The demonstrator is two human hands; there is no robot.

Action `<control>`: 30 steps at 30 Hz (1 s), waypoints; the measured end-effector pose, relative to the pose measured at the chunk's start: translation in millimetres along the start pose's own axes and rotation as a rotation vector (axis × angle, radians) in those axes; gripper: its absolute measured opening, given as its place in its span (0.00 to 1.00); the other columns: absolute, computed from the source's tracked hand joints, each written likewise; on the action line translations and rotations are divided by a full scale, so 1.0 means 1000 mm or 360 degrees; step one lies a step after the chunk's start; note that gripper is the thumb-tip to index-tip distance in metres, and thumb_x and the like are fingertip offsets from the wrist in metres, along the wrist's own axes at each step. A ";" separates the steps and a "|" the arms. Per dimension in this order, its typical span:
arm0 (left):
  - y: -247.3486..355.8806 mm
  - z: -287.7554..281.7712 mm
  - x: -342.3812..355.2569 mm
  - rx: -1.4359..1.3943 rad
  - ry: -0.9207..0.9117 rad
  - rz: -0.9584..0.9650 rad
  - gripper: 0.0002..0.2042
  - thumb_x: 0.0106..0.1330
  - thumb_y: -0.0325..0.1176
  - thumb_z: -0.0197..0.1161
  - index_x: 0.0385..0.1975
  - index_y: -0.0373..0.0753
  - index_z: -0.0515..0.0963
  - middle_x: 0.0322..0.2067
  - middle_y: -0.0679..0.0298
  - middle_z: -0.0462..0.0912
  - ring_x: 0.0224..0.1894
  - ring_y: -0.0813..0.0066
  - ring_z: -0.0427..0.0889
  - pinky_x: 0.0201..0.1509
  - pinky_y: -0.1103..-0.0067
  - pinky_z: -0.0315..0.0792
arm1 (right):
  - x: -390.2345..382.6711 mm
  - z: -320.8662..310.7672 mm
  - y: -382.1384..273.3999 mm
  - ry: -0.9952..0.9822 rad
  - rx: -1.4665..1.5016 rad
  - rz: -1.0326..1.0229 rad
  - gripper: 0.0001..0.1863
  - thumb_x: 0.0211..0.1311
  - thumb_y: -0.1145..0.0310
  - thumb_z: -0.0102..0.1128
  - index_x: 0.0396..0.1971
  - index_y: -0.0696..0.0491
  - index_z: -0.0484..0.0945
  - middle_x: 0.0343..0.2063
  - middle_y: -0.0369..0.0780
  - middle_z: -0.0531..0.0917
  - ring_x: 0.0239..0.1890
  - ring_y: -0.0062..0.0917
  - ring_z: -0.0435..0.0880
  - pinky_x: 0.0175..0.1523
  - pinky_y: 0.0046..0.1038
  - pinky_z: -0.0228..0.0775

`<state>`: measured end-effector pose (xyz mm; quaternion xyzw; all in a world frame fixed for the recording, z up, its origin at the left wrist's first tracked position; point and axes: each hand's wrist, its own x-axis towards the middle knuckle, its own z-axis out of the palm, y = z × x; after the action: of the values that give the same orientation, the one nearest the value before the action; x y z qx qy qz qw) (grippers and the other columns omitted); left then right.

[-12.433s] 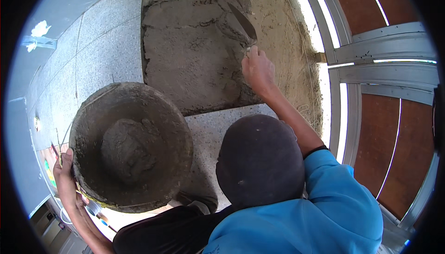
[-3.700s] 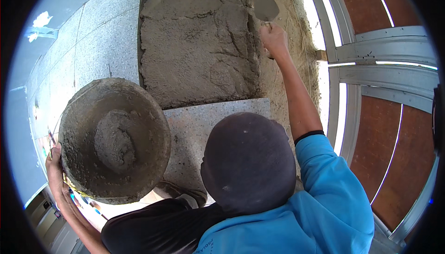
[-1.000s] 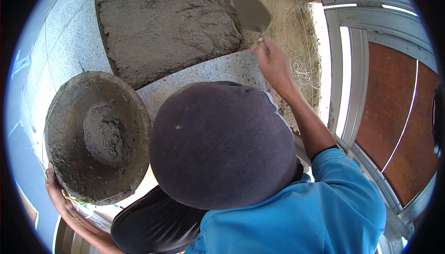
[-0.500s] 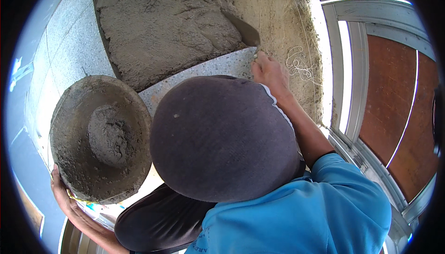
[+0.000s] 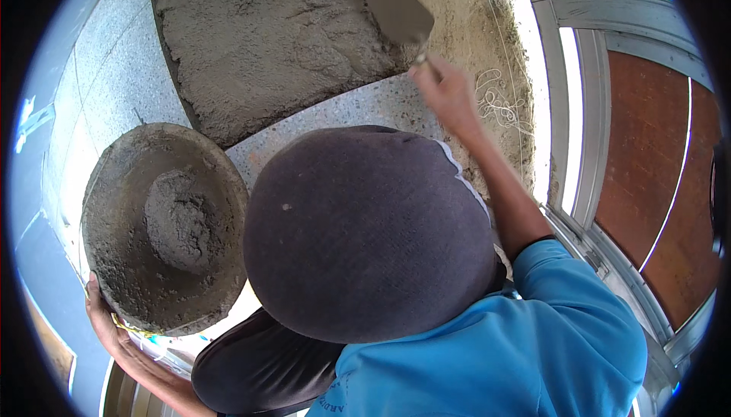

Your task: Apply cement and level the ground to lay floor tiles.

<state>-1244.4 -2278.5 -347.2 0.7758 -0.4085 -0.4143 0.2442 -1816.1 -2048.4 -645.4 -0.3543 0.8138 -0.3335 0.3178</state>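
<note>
My right hand (image 5: 445,93) grips the handle of a pointed trowel (image 5: 396,7), whose blade is over the right edge of a rough grey mortar bed (image 5: 259,44). A speckled slab (image 5: 320,116) borders the bed's near side. At the left, my left hand (image 5: 100,314) is curled on the outer rim of a large round basin (image 5: 122,158), its fingers partly hidden. Inside the basin lies a heap of wet mortar (image 5: 179,219). A head in a dark cap (image 5: 365,227) hides part of the slab between my hands.
Speckled tiles (image 5: 122,59) run along the left of the bed. Sandy ground (image 5: 464,29) with loose white string (image 5: 499,109) lies at the right, beside metal framing (image 5: 617,17) with brown panels (image 5: 640,151). A dark-clothed knee (image 5: 251,364) is below the basin.
The trowel and my right hand have risen from the bed's near right corner over the last half second. The view has shifted, so the bed sits higher than in the oldest frames.
</note>
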 end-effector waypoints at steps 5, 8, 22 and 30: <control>-0.006 -0.014 0.012 0.0067 -0.0045 -0.0016 0.25 0.71 0.45 0.66 0.55 0.28 0.77 0.46 0.53 0.85 0.43 0.67 0.85 0.49 0.73 0.80 | 0.076 -0.074 0.031 0.0078 -0.0708 -0.0787 0.13 0.67 0.62 0.59 0.45 0.50 0.85 0.27 0.32 0.79 0.25 0.21 0.77 0.27 0.28 0.69; -0.006 -0.010 0.009 0.0018 -0.0096 -0.0022 0.25 0.71 0.45 0.67 0.55 0.28 0.77 0.46 0.53 0.85 0.43 0.67 0.85 0.49 0.73 0.81 | 0.088 -0.087 0.056 -0.0159 -0.1160 -0.1144 0.17 0.65 0.62 0.60 0.51 0.49 0.85 0.26 0.33 0.78 0.26 0.23 0.78 0.29 0.31 0.71; 0.002 -0.010 0.006 0.0095 -0.0113 -0.0088 0.23 0.72 0.45 0.64 0.54 0.30 0.78 0.47 0.55 0.85 0.45 0.69 0.85 0.50 0.75 0.79 | 0.064 -0.083 0.077 -0.0422 -0.0977 -0.0851 0.18 0.63 0.61 0.59 0.51 0.48 0.85 0.27 0.38 0.81 0.26 0.27 0.80 0.31 0.33 0.73; -0.007 -0.019 0.016 0.0048 -0.0086 -0.0083 0.22 0.74 0.47 0.60 0.54 0.32 0.79 0.48 0.56 0.84 0.47 0.71 0.84 0.51 0.75 0.78 | 0.065 -0.085 0.070 -0.0265 -0.0737 -0.0797 0.19 0.63 0.60 0.58 0.51 0.51 0.84 0.28 0.43 0.81 0.29 0.36 0.82 0.34 0.38 0.74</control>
<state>-1220.0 -2286.8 -349.2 0.7783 -0.4007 -0.4352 0.2105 -1941.7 -2035.8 -668.7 -0.6314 0.7271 -0.1776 0.2026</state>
